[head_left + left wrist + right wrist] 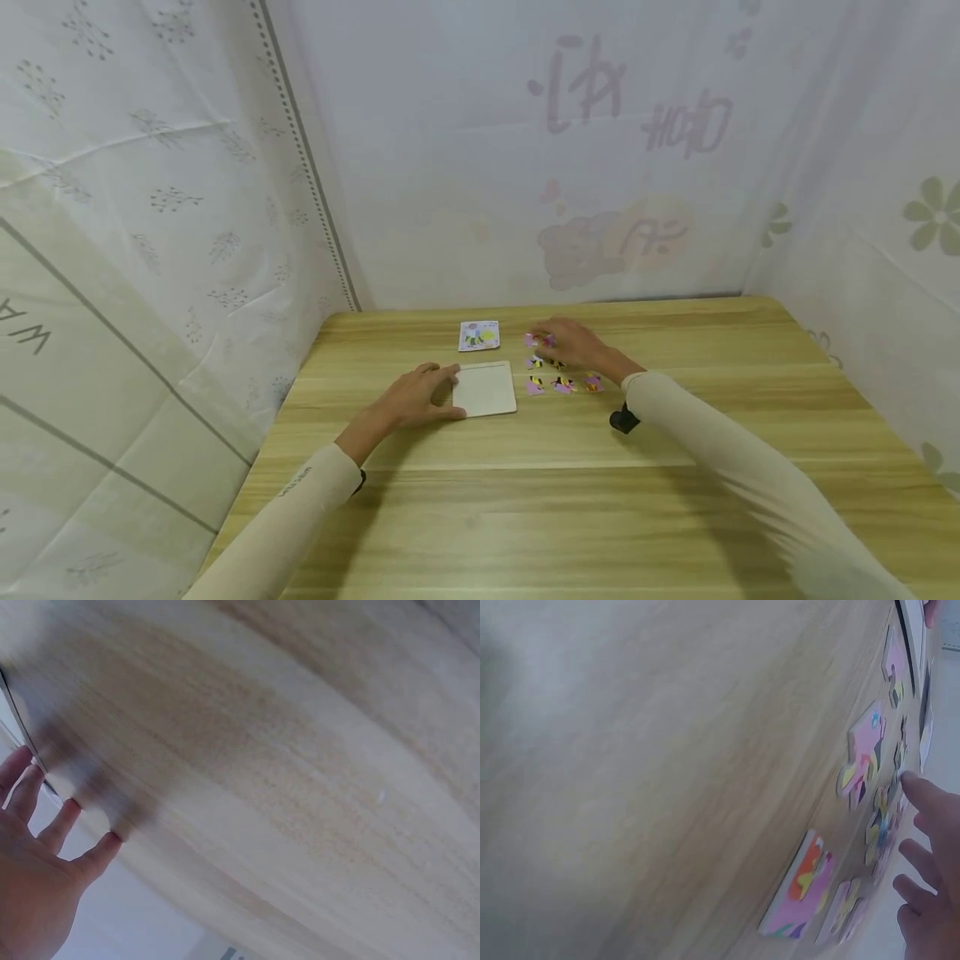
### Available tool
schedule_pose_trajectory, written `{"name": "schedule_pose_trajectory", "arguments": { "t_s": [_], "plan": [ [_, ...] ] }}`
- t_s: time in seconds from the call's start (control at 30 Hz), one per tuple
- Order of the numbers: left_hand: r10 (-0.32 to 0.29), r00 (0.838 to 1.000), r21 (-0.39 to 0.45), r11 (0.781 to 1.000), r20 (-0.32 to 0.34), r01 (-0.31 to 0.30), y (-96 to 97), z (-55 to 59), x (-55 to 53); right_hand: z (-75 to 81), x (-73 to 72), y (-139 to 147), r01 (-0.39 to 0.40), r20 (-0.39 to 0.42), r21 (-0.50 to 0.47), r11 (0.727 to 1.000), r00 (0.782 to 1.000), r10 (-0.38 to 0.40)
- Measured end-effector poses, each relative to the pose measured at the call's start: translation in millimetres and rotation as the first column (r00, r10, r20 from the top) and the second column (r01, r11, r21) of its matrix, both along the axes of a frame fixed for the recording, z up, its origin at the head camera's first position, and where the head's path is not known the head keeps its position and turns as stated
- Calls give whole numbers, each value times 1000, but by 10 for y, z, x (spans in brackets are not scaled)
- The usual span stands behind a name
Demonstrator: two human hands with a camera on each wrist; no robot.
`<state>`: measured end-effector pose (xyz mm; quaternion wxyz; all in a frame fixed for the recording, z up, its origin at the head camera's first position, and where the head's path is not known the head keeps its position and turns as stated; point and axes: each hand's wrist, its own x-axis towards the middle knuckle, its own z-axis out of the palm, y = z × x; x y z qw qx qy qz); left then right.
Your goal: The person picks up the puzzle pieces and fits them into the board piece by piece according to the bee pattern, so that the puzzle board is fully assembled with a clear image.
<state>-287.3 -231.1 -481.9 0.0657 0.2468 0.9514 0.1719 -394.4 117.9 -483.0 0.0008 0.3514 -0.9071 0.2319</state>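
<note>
Two hands on deck: left hand [416,397] and right hand [570,342], both over the desk [465,517], arms in pale sleeves [720,442], with a black gadget [626,418] showing at the right wrist.
Left hand's job: fingers relaxed and spread, not clenched on anything. It spans the left edge of the white board [483,390], thumb touching the near left corner, a finger touching the far left one.
White board: flat on the desk, closer to the desk's far left corner than its far right one. Thin line running along its far edge.
Right hand's job: down among the puzzle pieces [563,384], one digit stretched out to them and the others bent. Honestly can't tell if it's pinching one, the hand blocks the spot.
Puzzle pieces: loose rows just off the board's right edge, roughly midway along the desk's far edge and a bit in from it. Pink, yellow and black mostly, three in the nearest row with gaps between.
Orange-and-pink piece [799,892]: right end of that nearest row, flat, picture side up.
Picture card [478,335]: near the desk's far edge, beyond the board and apart from it, striped yellow-and-black figure on it.
Backdrop: printed cloth [450,183] past the far edge and down both sides.
</note>
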Motion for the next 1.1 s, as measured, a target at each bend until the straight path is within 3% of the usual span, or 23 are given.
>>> {"name": "schedule_pose_trajectory", "arguments": {
  "t_s": [0.23,0.43,0.73,1.1],
  "plan": [
    [16,1000,-27,1000,4,-15,10,14,12,-21,-54,-65,13,23,19,1000,1000,-14],
    [9,1000,-34,999,-4,-9,14,27,-1,-23,-87,-55,22,-43,34,999,999,-20],
    [6,1000,-43,999,-2,-6,9,20,-19,-61,-146,-91,30,-58,39,999,998,-28],
    [18,1000,-52,998,4,-18,11,29,-16,-35,-106,-136,-35,-120,12,999,992,36]
  ]
}}
